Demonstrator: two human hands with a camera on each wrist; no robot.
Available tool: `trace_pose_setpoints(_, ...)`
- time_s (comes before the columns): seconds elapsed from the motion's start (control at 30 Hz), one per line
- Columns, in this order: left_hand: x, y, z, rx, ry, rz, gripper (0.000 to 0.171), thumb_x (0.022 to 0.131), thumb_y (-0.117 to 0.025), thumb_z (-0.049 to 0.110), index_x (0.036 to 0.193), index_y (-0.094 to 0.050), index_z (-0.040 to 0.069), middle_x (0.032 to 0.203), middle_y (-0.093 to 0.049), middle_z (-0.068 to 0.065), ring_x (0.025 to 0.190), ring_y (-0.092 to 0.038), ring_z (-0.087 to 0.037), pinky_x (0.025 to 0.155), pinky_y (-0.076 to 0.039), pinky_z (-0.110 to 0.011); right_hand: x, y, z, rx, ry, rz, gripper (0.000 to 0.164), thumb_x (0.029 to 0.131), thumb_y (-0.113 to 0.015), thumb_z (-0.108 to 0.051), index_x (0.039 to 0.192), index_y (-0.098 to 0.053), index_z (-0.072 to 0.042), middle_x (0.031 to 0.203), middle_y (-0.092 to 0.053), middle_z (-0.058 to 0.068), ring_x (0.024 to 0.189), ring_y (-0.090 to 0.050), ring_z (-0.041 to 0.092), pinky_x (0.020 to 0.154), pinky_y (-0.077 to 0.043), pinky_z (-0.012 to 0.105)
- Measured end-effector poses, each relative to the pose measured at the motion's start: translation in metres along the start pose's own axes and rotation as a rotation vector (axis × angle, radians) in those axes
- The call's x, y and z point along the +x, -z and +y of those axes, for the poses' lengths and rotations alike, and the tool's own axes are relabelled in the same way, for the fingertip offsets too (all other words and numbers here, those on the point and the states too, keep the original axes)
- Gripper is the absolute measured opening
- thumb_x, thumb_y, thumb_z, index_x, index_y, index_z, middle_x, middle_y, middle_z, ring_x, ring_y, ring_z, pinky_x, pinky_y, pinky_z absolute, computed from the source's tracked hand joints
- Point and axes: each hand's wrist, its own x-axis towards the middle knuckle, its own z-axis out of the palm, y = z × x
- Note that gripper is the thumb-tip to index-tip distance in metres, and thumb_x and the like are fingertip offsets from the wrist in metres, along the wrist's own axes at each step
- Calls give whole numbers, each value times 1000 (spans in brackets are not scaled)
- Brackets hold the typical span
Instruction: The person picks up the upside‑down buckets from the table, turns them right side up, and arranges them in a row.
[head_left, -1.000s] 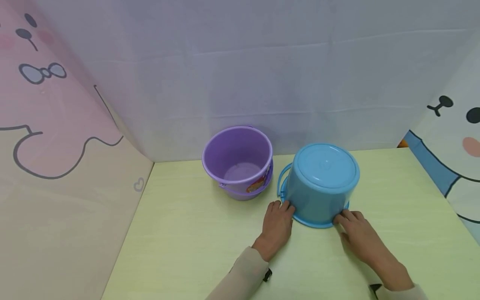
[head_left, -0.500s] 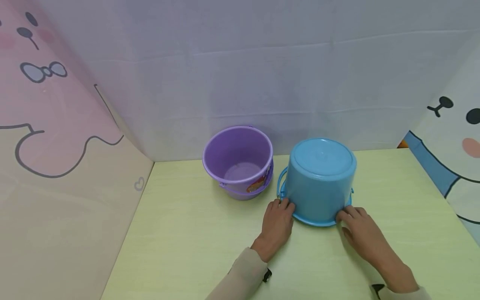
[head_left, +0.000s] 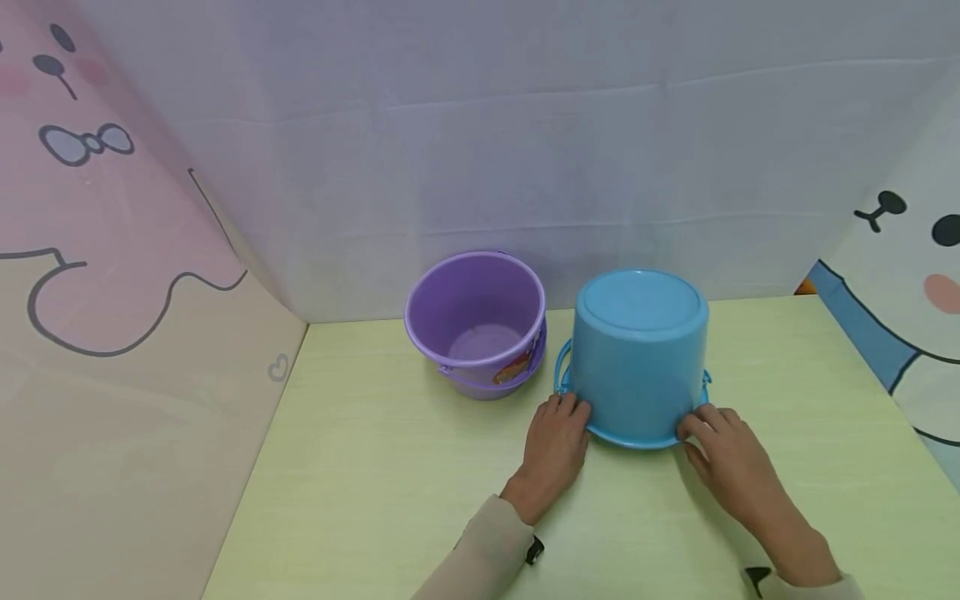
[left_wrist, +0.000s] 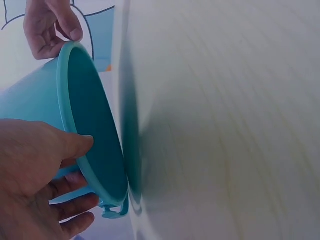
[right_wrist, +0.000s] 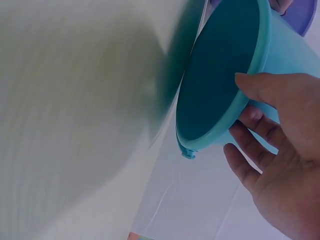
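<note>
A blue bucket point(head_left: 640, 375) is upside down, its base facing up and its near rim raised off the table. My left hand point(head_left: 556, 442) pinches the rim at the near left, the thumb just inside the edge in the left wrist view. At the near right, my right hand point(head_left: 731, 462) pinches the same rim, and the right wrist view has its thumb over the edge with the other fingers outside. The bucket's dark inside point(right_wrist: 220, 70) shows in both wrist views. Its handle point(head_left: 561, 367) hangs at the left side.
An upright purple bucket point(head_left: 476, 321) stands left of the blue one, close to the back cloth point(head_left: 480, 150). The pale yellow-green table point(head_left: 360, 467) runs back to that cloth. Printed cartoon panels flank it, a pink one point(head_left: 112, 208) on the left.
The blue bucket's near rim has risen and its base has tipped backward, away from me. Both hands have moved slightly up with the rim. The purple bucket has stayed put.
</note>
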Motion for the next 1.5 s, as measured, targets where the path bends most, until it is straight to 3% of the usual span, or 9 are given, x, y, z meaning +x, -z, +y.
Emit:
trace_pose_setpoints(0.6,0,4,-5,-108,-32,61,23,89,-83,17,94,-61,17,97,-56,2,96,-58,-16,86,-52,-28,2,9,-2,38,-9,34,47,63,-93,14,89,-62,-11,95,-60,6,90,-59,33,77,-51,52)
trace_pose_setpoints(1.0,2,4,-8,-256,-143,169,16,91,-82,7,97,-68,14,97,-59,0,91,-58,-18,82,-52,-27,2,17,-4,62,-1,70,46,65,-93,13,93,-65,-11,98,-60,4,94,-57,30,82,-40,31)
trace_pose_setpoints(1.1,2,6,-9,-277,-171,188,17,91,-82,6,96,-68,14,97,-59,0,91,-58,-17,82,-53,-26,2,17,-3,72,25,92,11,97,-76,-14,94,-65,-10,99,-60,5,93,-56,30,83,-40,30)
trace_pose_setpoints(1.17,2,7,-10,-279,-186,194,17,91,-82,7,96,-68,14,97,-59,1,91,-58,-17,83,-53,-25,3,18,-3,80,45,113,32,109,-53,-35,95,-65,-9,99,-60,6,92,-55,30,83,-40,31)
trace_pose_setpoints(1.23,1,7,-10,-284,-194,199,16,92,-82,7,96,-69,14,97,-59,1,91,-58,-16,83,-53,-25,5,18,-3,87,62,138,58,109,-30,-52,94,-65,-8,98,-61,7,92,-55,30,83,-40,32)
trace_pose_setpoints(1.4,1,9,-11,-315,-197,231,14,93,-80,5,96,-69,13,97,-60,1,91,-59,-16,83,-54,-23,8,20,-4,104,71,178,64,111,-30,-54,93,-65,-5,99,-61,11,93,-55,30,85,-39,32)
trace_pose_setpoints(1.5,0,9,-12,-335,-189,257,13,94,-79,4,96,-70,14,98,-61,1,93,-61,-15,84,-55,-22,8,19,-4,119,58,198,66,110,-31,-57,93,-66,-3,100,-61,12,94,-55,30,88,-38,26)
